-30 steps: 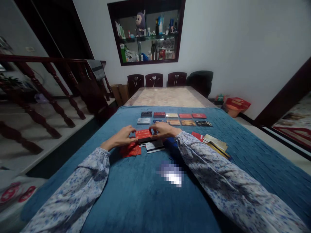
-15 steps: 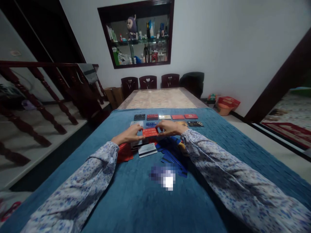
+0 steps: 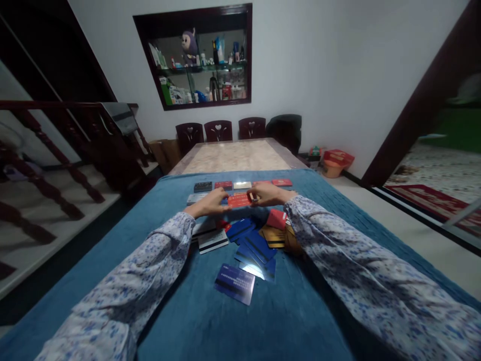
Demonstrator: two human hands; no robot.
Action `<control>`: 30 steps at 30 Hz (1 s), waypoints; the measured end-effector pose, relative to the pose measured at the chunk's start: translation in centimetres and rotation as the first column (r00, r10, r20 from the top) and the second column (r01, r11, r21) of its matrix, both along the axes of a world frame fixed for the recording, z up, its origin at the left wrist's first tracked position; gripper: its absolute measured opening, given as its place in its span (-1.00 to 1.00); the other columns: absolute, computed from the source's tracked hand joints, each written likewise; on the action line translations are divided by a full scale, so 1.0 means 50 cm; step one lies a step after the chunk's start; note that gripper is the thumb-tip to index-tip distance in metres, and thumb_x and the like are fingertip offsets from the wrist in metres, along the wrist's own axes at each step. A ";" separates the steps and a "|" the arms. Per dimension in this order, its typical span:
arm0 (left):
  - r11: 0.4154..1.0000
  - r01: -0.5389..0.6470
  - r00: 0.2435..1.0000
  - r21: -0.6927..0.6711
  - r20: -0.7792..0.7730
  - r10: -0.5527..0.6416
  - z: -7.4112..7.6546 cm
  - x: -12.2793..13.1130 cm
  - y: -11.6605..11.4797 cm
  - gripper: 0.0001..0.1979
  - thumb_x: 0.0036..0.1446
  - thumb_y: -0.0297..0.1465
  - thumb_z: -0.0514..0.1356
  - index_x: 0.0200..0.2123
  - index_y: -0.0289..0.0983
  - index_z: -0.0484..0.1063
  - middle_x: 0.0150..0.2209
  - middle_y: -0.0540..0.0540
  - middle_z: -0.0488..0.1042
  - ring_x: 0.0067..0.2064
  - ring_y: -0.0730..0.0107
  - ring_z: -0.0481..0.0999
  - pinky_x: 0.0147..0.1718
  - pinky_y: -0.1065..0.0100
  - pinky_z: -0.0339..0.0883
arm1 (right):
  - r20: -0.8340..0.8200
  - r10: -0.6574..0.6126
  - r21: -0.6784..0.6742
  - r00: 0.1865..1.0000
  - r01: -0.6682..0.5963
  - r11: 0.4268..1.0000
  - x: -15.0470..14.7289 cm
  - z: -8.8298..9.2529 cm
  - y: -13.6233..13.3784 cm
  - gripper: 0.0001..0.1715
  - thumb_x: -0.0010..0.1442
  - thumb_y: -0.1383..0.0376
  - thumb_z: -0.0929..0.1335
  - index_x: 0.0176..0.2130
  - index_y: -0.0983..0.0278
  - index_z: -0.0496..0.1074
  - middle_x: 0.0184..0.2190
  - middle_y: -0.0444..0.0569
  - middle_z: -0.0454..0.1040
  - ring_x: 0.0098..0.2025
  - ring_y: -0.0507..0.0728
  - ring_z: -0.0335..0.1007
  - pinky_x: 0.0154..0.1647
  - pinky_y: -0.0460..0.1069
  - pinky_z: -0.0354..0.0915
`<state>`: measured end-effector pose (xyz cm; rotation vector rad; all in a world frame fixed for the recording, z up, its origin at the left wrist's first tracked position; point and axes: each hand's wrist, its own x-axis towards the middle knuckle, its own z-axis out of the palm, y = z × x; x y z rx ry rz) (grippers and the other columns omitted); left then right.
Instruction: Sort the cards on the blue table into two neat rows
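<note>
Both hands pinch the opposite short ends of a red bank card (image 3: 239, 200), its long side crosswise before me. My left hand (image 3: 210, 203) grips its left end between thumb and fingertips. At its right end my right hand (image 3: 268, 194) is closed in the same way. A silvery card (image 3: 197, 198) lies just beyond the left hand. Nearer me is a loose heap: blue cards (image 3: 257, 246), a white card with a black stripe (image 3: 213, 241), a gold card (image 3: 274, 237) and a red card (image 3: 277, 219). A bluish-purple card (image 3: 235, 284) lies closest. My hands hide part of the nearer row.
Behind the hands runs a row of cards, among them a black card (image 3: 203, 186), a cream-gold card (image 3: 242, 185) and a red card (image 3: 281, 182). A blue cloth (image 3: 180, 316) covers the near table; its far part is a stone-patterned top (image 3: 240, 156). Chairs (image 3: 218, 131) stand beyond.
The red card has moved away from me, up against the nearer row, with both hands still on it. My view has turned slightly right, and the sleeves uncover more of the loose heap.
</note>
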<state>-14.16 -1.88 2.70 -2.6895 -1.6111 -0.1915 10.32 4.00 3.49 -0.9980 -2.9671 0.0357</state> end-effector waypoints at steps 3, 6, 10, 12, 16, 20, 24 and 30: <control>0.999 0.035 0.999 0.021 0.021 -0.035 0.004 0.023 0.022 -0.73 0.14 -0.26 0.30 -0.16 -0.31 0.56 -0.11 -0.21 0.53 -0.07 0.14 0.53 -0.04 0.25 0.39 | 0.018 -0.034 0.016 0.999 0.034 0.999 0.020 0.005 0.013 -0.71 0.22 0.17 0.45 -0.12 0.30 0.60 -0.12 0.09 0.63 -0.09 0.18 0.53 -0.23 -0.07 0.24; 0.998 0.051 0.998 0.023 0.024 -0.052 0.008 0.045 0.046 -0.74 0.12 -0.27 0.31 -0.18 -0.32 0.57 -0.12 -0.20 0.55 -0.07 0.13 0.54 -0.04 0.26 0.39 | 0.019 -0.067 0.039 0.998 0.066 0.997 0.039 0.006 0.028 -0.71 0.21 0.19 0.44 -0.12 0.31 0.60 -0.10 0.12 0.62 -0.11 0.18 0.52 -0.24 -0.07 0.24; 0.999 0.054 0.998 0.006 0.021 -0.054 0.013 0.070 0.075 -0.72 0.12 -0.22 0.29 -0.22 -0.32 0.58 -0.18 -0.16 0.54 -0.13 0.18 0.54 -0.10 0.31 0.39 | 0.020 -0.087 0.059 0.996 0.085 0.995 0.062 0.003 0.051 -0.68 0.20 0.18 0.43 -0.10 0.31 0.60 -0.10 0.12 0.60 -0.12 0.18 0.51 -0.25 -0.07 0.23; 0.999 0.046 0.999 0.003 0.011 -0.046 0.015 0.081 0.088 -0.69 0.12 -0.20 0.27 -0.22 -0.32 0.59 -0.19 -0.16 0.53 -0.15 0.17 0.54 -0.13 0.32 0.39 | 0.032 -0.103 0.062 0.994 0.101 0.993 0.071 0.003 0.061 -0.66 0.21 0.17 0.43 -0.08 0.31 0.58 -0.08 0.12 0.59 -0.11 0.18 0.51 -0.25 -0.07 0.22; 0.999 0.054 0.998 -0.010 -0.022 -0.054 0.016 0.102 0.115 -0.68 0.13 -0.17 0.25 -0.19 -0.30 0.59 -0.18 -0.16 0.53 -0.15 0.16 0.54 -0.14 0.33 0.38 | 0.053 -0.140 0.056 0.989 0.137 0.989 0.086 0.006 0.078 -0.66 0.19 0.20 0.43 -0.06 0.29 0.58 -0.03 0.11 0.58 -0.05 0.19 0.49 -0.22 -0.06 0.23; 0.999 0.037 0.996 -0.008 -0.078 -0.037 0.013 0.121 0.147 -0.68 0.14 -0.18 0.25 -0.17 -0.28 0.60 -0.19 -0.18 0.55 -0.14 0.12 0.54 -0.15 0.31 0.37 | 0.084 -0.182 0.067 0.980 0.177 0.982 0.097 0.006 0.098 -0.64 0.21 0.18 0.42 -0.04 0.28 0.59 -0.01 0.13 0.57 -0.03 0.21 0.50 -0.22 -0.05 0.24; 0.999 0.039 0.994 0.004 -0.103 -0.038 0.007 0.136 0.174 -0.64 0.15 -0.15 0.27 -0.16 -0.32 0.61 -0.14 -0.24 0.57 -0.11 0.11 0.55 -0.13 0.31 0.37 | 0.097 -0.194 0.071 0.976 0.188 0.980 0.109 0.001 0.119 -0.63 0.21 0.16 0.42 -0.04 0.28 0.60 -0.03 0.12 0.58 -0.03 0.21 0.49 -0.21 -0.05 0.25; 1.000 0.023 0.996 -0.010 -0.089 -0.024 -0.010 0.153 0.221 -0.60 0.13 -0.20 0.29 -0.08 -0.36 0.61 -0.08 -0.28 0.58 -0.07 0.08 0.56 -0.09 0.28 0.39 | 0.129 -0.231 0.067 0.964 0.224 0.972 0.119 -0.007 0.150 -0.63 0.21 0.18 0.41 -0.04 0.29 0.61 -0.02 0.13 0.57 0.00 0.21 0.48 -0.18 -0.05 0.28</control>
